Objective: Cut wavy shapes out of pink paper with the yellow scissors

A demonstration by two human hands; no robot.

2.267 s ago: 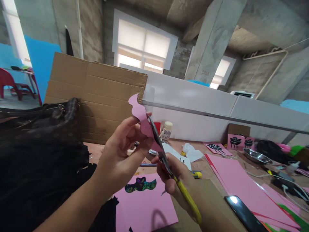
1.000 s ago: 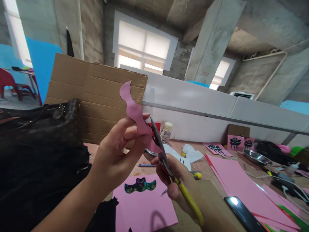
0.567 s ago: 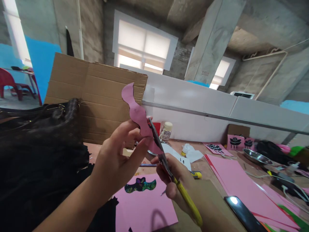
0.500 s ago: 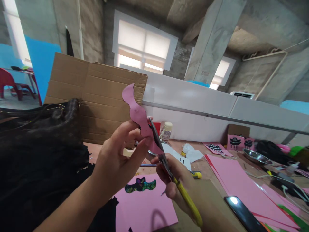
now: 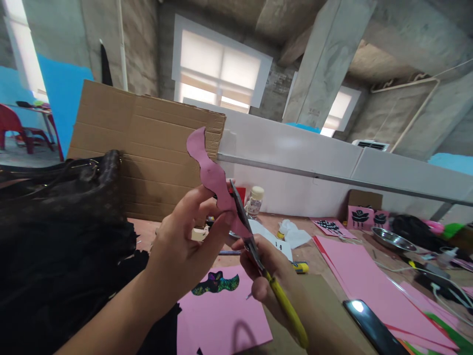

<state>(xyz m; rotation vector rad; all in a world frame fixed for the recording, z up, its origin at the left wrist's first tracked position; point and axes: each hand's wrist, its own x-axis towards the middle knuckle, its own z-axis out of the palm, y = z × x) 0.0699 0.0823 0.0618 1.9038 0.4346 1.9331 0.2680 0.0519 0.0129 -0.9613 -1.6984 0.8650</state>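
My left hand [image 5: 192,241] pinches a wavy pink paper cutout [image 5: 212,172] between thumb and fingers, holding it up with its free end pointing up and left. In my right hand [image 5: 275,268] are scissors [image 5: 286,308] with yellow handles. Their metal blades lie against the lower right end of the cutout; how far apart the blades are I cannot tell. Below both hands a pink paper sheet [image 5: 225,320] lies on the table, with a shiny dark wavy piece [image 5: 216,283] on its upper part.
A black bag [image 5: 62,246] fills the left side, before an upright cardboard sheet [image 5: 148,148]. Behind my hands stands a jar [image 5: 254,201] beside crumpled white tissue [image 5: 293,234]. Pink sheets [image 5: 365,276], a phone [image 5: 375,325] and a metal dish [image 5: 393,240] lie to the right.
My left hand and the cutout have shifted very slightly to the right against the scissors. Otherwise the scene looks the same.
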